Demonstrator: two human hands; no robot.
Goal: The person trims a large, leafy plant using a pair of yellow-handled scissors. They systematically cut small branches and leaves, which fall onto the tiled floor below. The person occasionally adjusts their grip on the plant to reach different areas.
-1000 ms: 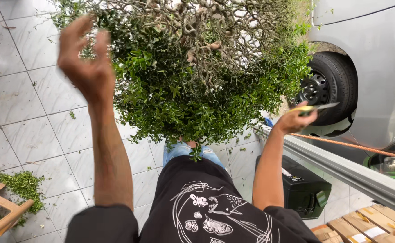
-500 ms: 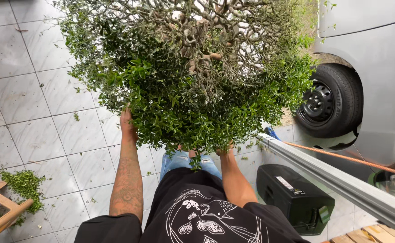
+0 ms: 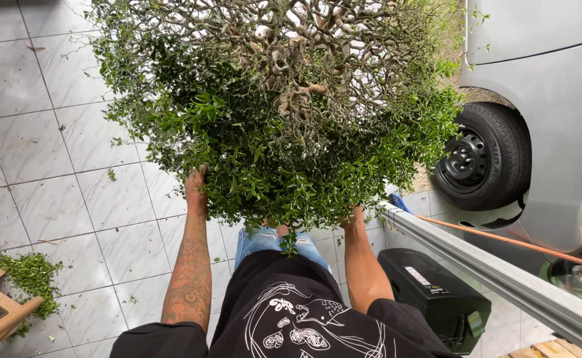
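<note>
— Over the tiled floor (image 3: 45, 199), what takes the room?

— A wide bush (image 3: 277, 113), its rim near the car (image 3: 556, 119) and rail (image 3: 496, 272); open tiles lie leftward.

— And the hands?

— Both arms reach up; left hand (image 3: 196, 189) and right hand (image 3: 354, 215) touch the bush's underside, fingers buried in leaves, grip impossible to tell.

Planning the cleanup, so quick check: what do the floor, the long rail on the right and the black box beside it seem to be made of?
Floor: glazed ceramic tile by the look, pale and marbled, with grout lines and a slight sheen. Rail: probably galvanized or painted metal, grey, matte, sharply folded edges. Black box: likely moulded plastic, rounded corners, dull finish.
</note>
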